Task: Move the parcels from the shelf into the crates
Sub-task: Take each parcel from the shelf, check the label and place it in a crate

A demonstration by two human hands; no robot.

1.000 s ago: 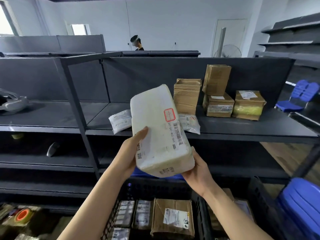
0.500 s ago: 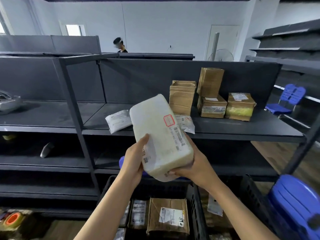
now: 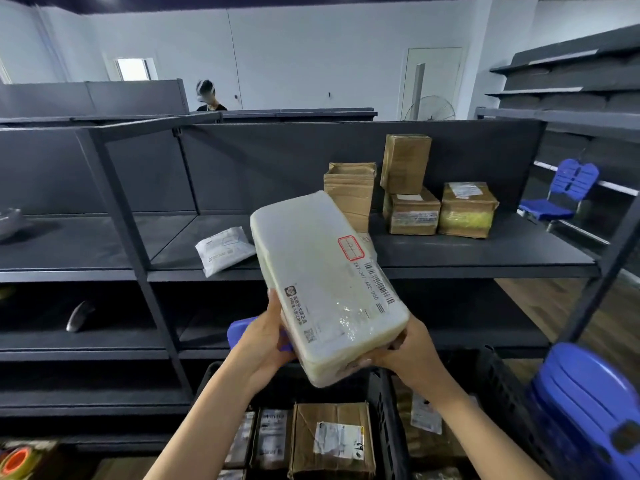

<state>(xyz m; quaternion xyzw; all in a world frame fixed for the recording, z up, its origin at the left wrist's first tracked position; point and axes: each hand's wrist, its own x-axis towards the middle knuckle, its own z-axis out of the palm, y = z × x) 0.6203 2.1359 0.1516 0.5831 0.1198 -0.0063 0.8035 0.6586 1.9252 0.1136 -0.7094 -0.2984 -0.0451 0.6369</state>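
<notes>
I held the white parcel (image 3: 325, 285) in the air in front of the shelf (image 3: 485, 251) and above the crates. Its far end was tipped up toward twelve o'clock. My left grip (image 3: 266, 337) clasped its near left edge, and my right grip (image 3: 405, 355) cupped the near lower corner from beneath, fingers curled round it.

The step, as I judged it, was the lowering. The wrap looked glossy and likely slick, so both grips belonged on it until it touched down. The parcel was long, so I thought it best to level it first and then turn its length along the crate. It should be set down flat rather than dropped on what lay below.

The left crate (image 3: 382, 410), black and latticed, sat at six o'clock under the parcel. It held a brown box (image 3: 332, 441) with a white label, and slim labelled packets (image 3: 272, 438) lay beside that at seven o'clock. The right crate (image 3: 498, 393) stood at five o'clock. I could make out a flat labelled packet (image 3: 426, 415) in it, but my right forearm hid much of the rest, so I could not tell how full it was.

On the shelf, four brown cartons (image 3: 414, 213) waited at one o'clock, one of them stacked on another. A white pouch (image 3: 223, 249) lay at ten o'clock.
</notes>
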